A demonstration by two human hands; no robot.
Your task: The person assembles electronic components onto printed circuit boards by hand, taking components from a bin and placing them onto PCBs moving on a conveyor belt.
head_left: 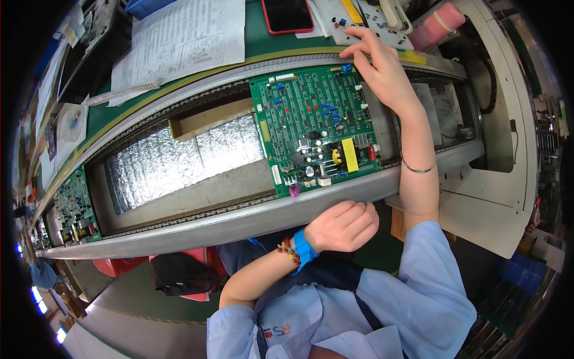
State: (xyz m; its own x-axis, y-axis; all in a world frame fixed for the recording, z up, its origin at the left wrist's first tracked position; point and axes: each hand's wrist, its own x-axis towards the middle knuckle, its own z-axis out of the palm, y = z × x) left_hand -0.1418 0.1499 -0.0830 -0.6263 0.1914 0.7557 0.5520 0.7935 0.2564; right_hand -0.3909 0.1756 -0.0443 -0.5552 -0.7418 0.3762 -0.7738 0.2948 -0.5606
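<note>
We are finding the circuit board point(299, 119) bridging the conveyor point(239, 219), its near and far edges lying along the rails; open room is extending leftward above a silver foil sheet point(224, 155). Beyond, the green desk point(256, 42) is carrying a printed paper point(185, 36) and a red-edged phone point(288, 15). We are observing the right hand point(384, 70) reaching past the board's far right corner, fingers parted, contact uncertain; the left hand point(345, 227) is curling closed beside the near rail, palm hidden.
</note>
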